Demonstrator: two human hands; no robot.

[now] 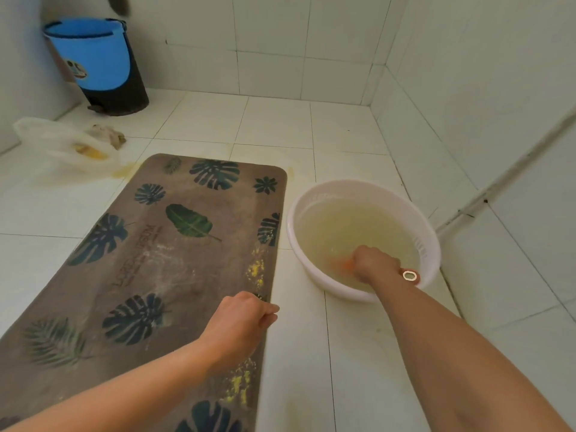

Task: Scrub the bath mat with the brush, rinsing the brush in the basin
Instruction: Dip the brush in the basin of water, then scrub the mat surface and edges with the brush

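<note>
The right hand (375,265) is inside the basin (436,244), its fingers closed around the brush (410,275). Only the looped end of the handle shows behind the wrist, and an orange blur under the water (352,226) is probably the head. The main risk, I think, is the water itself. It is already cloudy and yellowish, so rinsing here may carry dirt back to the bath mat (174,244) instead of removing it. A fast lift could also splash or drip on the floor (311,353), whose glossy tiles would become slippery. The basin stands just beside the mat's right edge, and a push on its thin rim could tip it. The left hand (246,319) lies at that same edge with curled fingers. Whether it pinches the mat or only rests there, I cannot tell. The mat is a flat brown rectangle with rounded corners, a matte surface and dark printed leaves. Grainy yellow stains (255,269) run along its right side, with pale marks near the middle. The basin is round, of smooth pale plastic, with small slots near the rim.
</note>
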